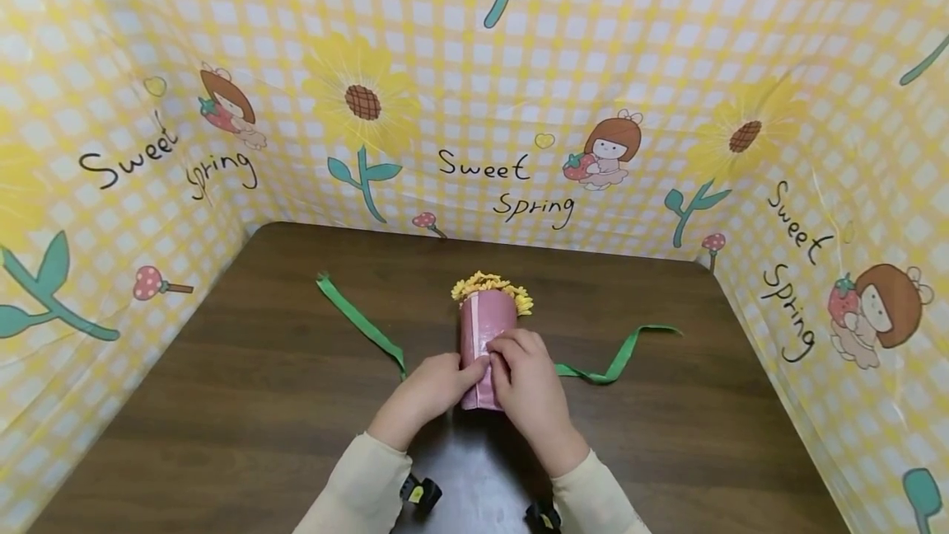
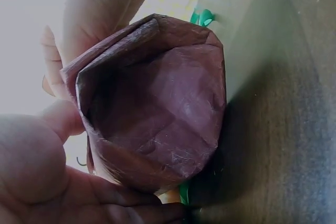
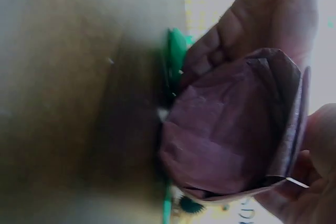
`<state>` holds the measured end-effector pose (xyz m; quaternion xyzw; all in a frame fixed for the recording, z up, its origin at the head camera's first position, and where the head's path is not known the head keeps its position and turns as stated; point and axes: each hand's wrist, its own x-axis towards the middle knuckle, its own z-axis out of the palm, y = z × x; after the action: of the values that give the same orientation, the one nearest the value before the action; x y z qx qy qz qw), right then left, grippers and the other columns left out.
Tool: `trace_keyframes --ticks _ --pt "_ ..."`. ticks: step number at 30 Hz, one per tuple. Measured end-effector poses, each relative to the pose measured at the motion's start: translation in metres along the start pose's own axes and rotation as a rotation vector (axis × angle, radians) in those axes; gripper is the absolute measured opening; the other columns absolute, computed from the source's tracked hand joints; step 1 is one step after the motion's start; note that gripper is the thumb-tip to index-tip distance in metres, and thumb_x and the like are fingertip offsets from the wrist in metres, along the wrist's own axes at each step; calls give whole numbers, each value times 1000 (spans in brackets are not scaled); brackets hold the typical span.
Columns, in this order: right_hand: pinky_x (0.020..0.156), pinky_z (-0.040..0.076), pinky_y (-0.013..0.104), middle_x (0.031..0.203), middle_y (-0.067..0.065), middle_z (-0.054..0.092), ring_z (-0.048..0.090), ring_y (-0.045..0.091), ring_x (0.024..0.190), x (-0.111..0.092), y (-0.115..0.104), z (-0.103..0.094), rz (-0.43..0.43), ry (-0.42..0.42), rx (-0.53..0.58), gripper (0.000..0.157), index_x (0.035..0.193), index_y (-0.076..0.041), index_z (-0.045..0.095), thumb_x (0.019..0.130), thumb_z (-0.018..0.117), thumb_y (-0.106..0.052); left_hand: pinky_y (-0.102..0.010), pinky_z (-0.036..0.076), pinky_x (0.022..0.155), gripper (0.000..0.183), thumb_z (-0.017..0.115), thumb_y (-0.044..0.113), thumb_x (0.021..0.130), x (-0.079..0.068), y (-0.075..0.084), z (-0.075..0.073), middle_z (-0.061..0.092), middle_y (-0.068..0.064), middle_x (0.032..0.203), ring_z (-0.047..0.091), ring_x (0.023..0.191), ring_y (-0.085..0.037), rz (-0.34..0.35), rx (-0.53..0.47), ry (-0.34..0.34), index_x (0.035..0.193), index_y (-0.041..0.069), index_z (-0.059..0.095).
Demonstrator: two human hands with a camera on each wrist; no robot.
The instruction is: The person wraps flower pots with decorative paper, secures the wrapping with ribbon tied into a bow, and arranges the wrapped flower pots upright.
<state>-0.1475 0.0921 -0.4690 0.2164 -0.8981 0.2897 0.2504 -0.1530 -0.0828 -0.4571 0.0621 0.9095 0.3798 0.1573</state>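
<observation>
A rolled pink paper wrap lies on the table, with yellow flowers at its far end. My left hand grips its left side near the close end, thumb on top. My right hand holds it from the right, fingertips bent onto the pale seam along the top. From the left wrist view, the hollow near end of the wrap faces the camera, its rim creased and folded. Underneath the roll runs a green ribbon, its left tail and right tail spreading sideways; its middle is hidden.
The dark wooden table is enclosed at the back and sides by a yellow checked cloth printed with flowers and figures. Below the hands, black wrist-worn devices show beside the cream sleeves.
</observation>
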Motion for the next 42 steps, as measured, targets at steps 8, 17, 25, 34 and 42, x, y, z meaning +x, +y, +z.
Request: trace_keyframes --ticks 8,17,25,34,42 --pt "92 56 35 106 0 70 62 21 103 5 -7 -4 76 -48 -9 11 101 -10 79 91 76 -12 -38 49 70 48 54 51 102 -4 9 -17 68 -7 90 58 78 -20 18 -3 -18 104 7 71" --pt "96 54 37 109 3 69 61 24 111 3 -18 1 61 -37 -28 16 103 -8 78 90 77 -18 -61 45 102 49 59 22 103 8 -43 -75 58 -30 138 52 127 -51 -113 113 232 145 -2 51" --pt "95 54 36 107 1 69 60 22 109 2 -15 3 41 -34 -59 16 104 -9 78 91 77 -19 -59 47 101 41 52 16 105 31 -87 -86 54 -32 140 50 129 -49 -233 95 200 141 -4 53" --pt "93 55 36 105 0 68 60 23 108 -1 -13 6 26 -15 -54 16 103 -9 78 91 77 -19 -46 52 69 30 41 14 107 30 -84 -83 63 -23 98 62 89 -37 -244 170 369 102 -1 66" --pt "93 54 36 104 0 68 60 22 108 -1 -12 6 7 0 -53 16 103 -9 78 91 76 -18 -41 58 75 9 63 10 98 23 2 -85 73 -12 96 70 86 -26 183 -120 719 101 3 69"
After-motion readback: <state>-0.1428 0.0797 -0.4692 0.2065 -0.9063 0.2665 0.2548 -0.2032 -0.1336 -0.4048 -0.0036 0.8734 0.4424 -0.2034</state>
